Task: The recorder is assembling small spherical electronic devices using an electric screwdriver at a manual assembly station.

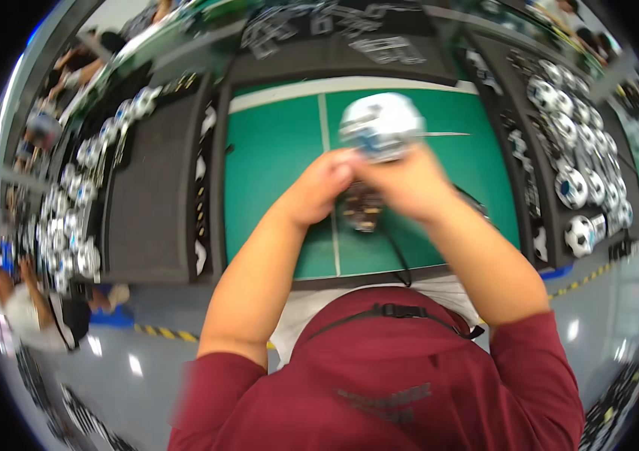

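— Gripping one white-and-blue ball [380, 124] at twelve o'clock: left hand [325, 188] and right hand [410, 183] both close on its underside, above the green bench [274, 158].
— Next?
— Probably steady turning; it's blurred. Finished balls [571, 188] at three o'clock, too many to count.

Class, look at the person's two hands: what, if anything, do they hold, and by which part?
Both hands, left hand and right hand, grip a white and blue ball from below, by its lower part, above the green mat. Motion blur hides the fingers' exact placing.
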